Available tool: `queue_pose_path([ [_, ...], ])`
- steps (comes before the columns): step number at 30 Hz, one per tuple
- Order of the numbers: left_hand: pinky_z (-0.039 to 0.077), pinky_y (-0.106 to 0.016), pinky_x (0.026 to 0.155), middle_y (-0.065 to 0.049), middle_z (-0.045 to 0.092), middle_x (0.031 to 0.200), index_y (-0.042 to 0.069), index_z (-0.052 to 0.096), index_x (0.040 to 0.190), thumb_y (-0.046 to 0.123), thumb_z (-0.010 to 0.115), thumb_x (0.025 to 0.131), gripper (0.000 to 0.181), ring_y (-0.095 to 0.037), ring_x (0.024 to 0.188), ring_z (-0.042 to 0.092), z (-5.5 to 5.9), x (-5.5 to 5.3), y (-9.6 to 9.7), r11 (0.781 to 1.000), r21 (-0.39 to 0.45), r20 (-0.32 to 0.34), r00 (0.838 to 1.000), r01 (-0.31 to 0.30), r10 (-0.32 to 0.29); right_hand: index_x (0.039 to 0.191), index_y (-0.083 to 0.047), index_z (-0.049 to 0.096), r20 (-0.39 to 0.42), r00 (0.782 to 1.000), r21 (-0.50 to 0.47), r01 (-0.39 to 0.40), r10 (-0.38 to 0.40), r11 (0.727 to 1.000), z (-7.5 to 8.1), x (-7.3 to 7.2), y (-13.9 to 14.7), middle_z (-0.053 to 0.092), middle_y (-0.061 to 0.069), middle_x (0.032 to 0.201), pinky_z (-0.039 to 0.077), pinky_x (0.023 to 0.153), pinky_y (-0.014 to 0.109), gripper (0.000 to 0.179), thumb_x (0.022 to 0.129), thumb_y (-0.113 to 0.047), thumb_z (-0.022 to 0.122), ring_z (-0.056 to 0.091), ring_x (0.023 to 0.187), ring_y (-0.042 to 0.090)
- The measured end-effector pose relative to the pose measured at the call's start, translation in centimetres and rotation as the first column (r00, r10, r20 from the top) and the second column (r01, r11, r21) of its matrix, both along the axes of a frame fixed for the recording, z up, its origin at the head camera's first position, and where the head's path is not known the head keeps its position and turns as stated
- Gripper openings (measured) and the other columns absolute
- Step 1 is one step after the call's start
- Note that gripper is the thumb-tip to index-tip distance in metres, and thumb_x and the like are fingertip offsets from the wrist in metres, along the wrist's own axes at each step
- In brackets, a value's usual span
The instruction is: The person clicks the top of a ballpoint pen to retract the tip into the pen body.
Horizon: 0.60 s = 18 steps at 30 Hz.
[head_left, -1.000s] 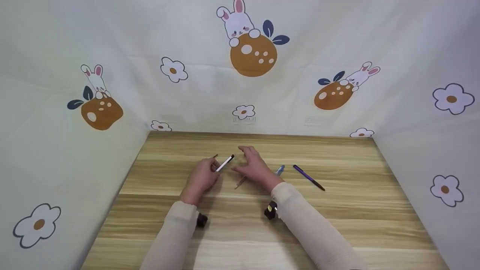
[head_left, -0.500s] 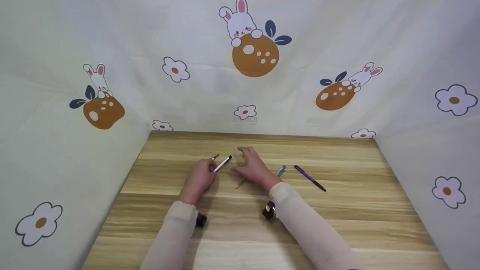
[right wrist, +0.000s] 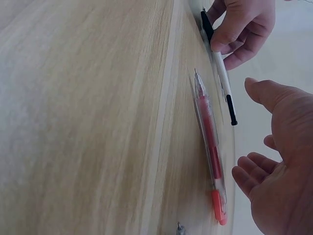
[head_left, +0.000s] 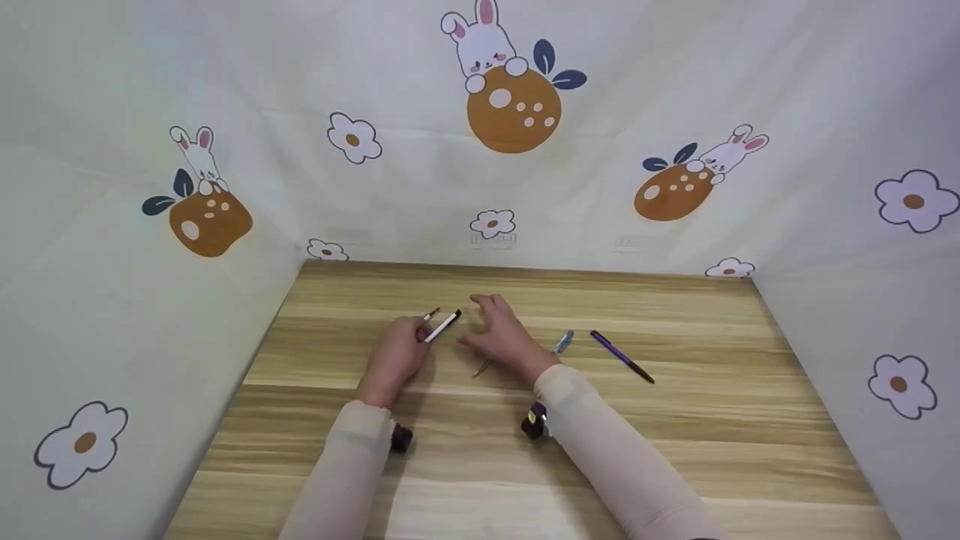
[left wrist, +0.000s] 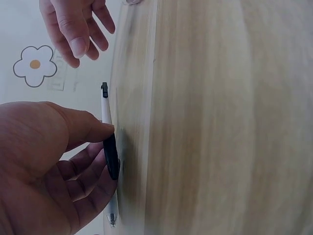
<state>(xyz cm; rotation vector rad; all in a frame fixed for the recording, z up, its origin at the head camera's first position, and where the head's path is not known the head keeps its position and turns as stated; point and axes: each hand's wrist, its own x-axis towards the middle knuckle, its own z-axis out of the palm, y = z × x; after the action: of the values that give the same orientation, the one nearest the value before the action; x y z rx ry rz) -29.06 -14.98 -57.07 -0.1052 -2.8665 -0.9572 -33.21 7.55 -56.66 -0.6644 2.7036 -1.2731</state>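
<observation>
Two hands work over a wood-grain table [head_left: 465, 480]. Left hand [head_left: 396, 354] pinches a white pen [head_left: 442, 327] between thumb and fingers; black grip section under the thumb, black clip end pointing up and across towards the other hand. Whether the pen touches the wood, cannot tell.

Right hand [head_left: 504, 334] faces it, fingers spread, thumb well apart. Narrow gap between its fingertips and the clip end: some sideways room.

Red pen [right wrist: 209, 152] lies near the right hand, tip towards the left hand, as the right wrist view shows. Blue pen [head_left: 564, 341] pokes out beside the right wrist, partly covered. Purple pen [head_left: 622, 357] slants farther right, well apart from both hands. Beyond the left fingers, a partly hidden pen [head_left: 432, 313] shows a dark tip.

Table's far edge meets printed cloth [head_left: 409, 187]; a strip of wood separates hands from it. Side edges run well outside both sleeves [head_left: 358, 450]. Broader room lies on the near side, between the forearms.
</observation>
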Motion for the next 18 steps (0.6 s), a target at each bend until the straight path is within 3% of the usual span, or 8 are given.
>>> queue_pose_path([
  [18, 0.057, -0.047, 0.081, -0.004, 0.074, 0.091, 0.007, 0.084, 0.105, 0.003, 0.077, 0.098, 0.011, -0.025, 0.085, 0.066, 0.01, 0.14, -0.02, 1.0, -0.013, 0.026, 1.0, -0.006, 0.006, 0.165, -0.004, 0.045, 0.02, 1.0, 0.023, 0.006, -0.007, 1.0, 0.52, 0.53, -0.37, 0.049, 0.024, 0.156, 0.047, 0.118, 0.051, 0.088, 0.093, -0.028, 0.09, 0.054, 0.14, 0.036],
])
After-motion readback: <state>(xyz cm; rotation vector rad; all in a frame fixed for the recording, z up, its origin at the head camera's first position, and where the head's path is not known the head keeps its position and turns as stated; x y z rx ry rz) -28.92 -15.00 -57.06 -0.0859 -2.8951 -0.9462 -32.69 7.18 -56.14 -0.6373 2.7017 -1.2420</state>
